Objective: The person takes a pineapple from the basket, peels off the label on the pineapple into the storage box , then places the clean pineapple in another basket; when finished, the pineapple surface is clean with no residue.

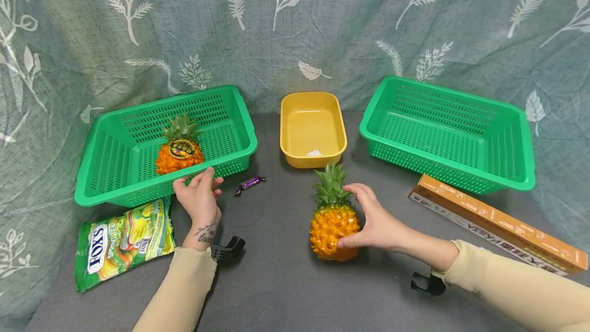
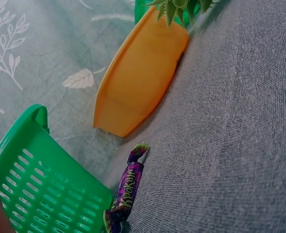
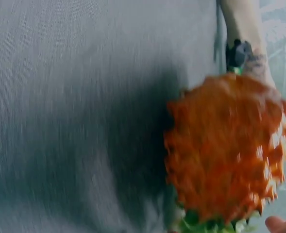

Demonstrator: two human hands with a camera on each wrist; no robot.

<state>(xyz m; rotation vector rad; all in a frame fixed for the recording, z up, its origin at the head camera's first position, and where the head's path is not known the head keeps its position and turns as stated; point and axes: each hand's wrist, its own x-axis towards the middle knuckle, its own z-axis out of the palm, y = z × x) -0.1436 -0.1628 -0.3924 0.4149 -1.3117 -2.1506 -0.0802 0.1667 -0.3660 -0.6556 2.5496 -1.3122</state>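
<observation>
My right hand (image 1: pixel 375 224) holds a small orange pineapple (image 1: pixel 334 232) with a green leafy crown, thumb on its lower side and fingers by the crown. In the right wrist view the pineapple (image 3: pixel 225 150) appears large and slightly blurred, beside a dark shadow on the cloth. My left hand (image 1: pixel 200 199) is at the front rim of the left green basket (image 1: pixel 230 160), fingers loosely bent near the rim. Inside that basket sits another pineapple (image 1: pixel 180 155) with a dark round label. A purple wrapped candy (image 1: pixel 251 183) lies right of the left hand.
A yellow tub (image 1: pixel 313 162) stands at the back middle, with a small white piece inside. The right green basket (image 1: pixel 442 168) stands behind a long orange-brown pasta box (image 1: pixel 498 224). A green FOX'S candy bag (image 1: pixel 124 242) lies before the left basket. A patterned curtain (image 1: pixel 295 35) hangs behind.
</observation>
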